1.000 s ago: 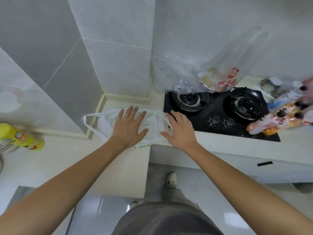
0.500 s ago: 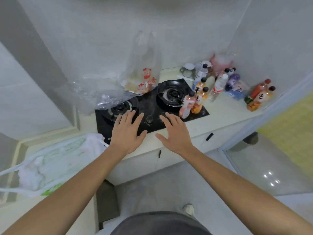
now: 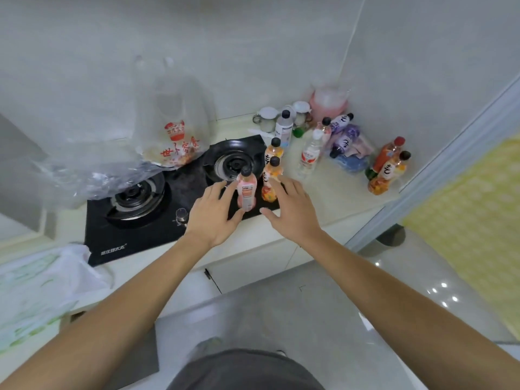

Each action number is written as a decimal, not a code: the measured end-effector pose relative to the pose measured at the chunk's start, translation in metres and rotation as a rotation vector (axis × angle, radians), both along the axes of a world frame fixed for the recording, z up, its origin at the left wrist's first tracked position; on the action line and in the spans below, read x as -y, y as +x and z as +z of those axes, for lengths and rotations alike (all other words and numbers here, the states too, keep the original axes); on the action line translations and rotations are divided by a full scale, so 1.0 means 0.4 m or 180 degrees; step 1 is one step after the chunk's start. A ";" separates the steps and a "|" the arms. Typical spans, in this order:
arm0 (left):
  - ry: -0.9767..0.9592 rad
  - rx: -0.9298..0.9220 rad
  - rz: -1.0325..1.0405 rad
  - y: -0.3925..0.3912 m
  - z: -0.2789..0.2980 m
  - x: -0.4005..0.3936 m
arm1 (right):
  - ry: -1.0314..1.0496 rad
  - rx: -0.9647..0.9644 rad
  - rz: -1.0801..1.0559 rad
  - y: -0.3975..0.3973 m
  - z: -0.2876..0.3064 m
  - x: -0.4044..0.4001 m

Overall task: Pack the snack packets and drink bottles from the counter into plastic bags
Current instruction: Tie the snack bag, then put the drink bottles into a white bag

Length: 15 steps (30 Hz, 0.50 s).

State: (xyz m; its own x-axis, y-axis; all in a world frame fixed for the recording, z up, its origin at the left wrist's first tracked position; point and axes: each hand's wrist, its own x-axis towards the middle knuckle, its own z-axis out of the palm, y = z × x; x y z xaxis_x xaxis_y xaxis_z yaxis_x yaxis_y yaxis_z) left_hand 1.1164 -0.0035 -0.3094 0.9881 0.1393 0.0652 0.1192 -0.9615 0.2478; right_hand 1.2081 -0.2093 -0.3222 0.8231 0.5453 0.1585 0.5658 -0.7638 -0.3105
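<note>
1. Head view: as both arms reach over the black glass gas hob [image 3: 135, 235], the left hand [image 3: 213, 218] has its fingers spread and loose beside the pink drink bottle with a black cap [image 3: 246, 190]; the fingertips look close to its label, but I cannot tell whether they touch. It grips nothing.
2. The right hand [image 3: 292, 212] is likewise spread, fingers apart, just beside the orange drink bottle with a black cap [image 3: 270, 178]; no hold.
3. Both bottles stand upright on the hob's right front corner. More bottles cluster on the pale counter [image 3: 332, 198] further right.
4. A clear plastic bag with red print [image 3: 176, 130] stands behind the left burner; a white plastic bag with green print [image 3: 42, 288] lies at far left.
5. Handling, as judged: full bottles, moderately heavy, stiff-walled, smooth label film possibly slick. Best wrapped round mid-body below the shoulder, not by the cap; they tip easily while standing close together.
</note>
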 end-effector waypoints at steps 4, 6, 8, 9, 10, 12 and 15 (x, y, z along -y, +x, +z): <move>-0.0041 -0.0056 0.0045 0.103 -0.018 0.012 | 0.0204 -0.0135 -0.0043 0.094 -0.008 0.001; -0.0115 -0.0087 0.0125 0.153 -0.034 0.015 | 0.0243 -0.0182 -0.0065 0.140 -0.020 -0.007; -0.0205 -0.0091 0.0175 0.199 -0.055 0.017 | 0.0272 -0.0255 -0.0090 0.187 -0.033 -0.020; -0.0261 -0.0101 0.0180 0.221 -0.067 0.015 | 0.0304 -0.0300 -0.0095 0.212 -0.038 -0.028; -0.0322 -0.0121 0.0182 0.242 -0.080 0.013 | 0.0334 -0.0346 -0.0098 0.236 -0.044 -0.035; -0.0453 -0.0174 0.0232 0.279 -0.107 0.006 | 0.0384 -0.0465 -0.0098 0.275 -0.059 -0.050; -0.0747 -0.0189 0.0413 0.313 -0.147 0.002 | 0.0431 -0.0784 -0.0026 0.312 -0.102 -0.073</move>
State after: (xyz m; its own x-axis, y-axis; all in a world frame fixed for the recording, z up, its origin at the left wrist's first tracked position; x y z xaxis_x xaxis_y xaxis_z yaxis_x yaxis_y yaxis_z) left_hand 1.2415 -0.0042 -0.3682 0.9621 0.2695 -0.0413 0.2586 -0.8543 0.4509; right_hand 1.3330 -0.1802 -0.3629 0.8501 0.5261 0.0242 0.4547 -0.7102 -0.5375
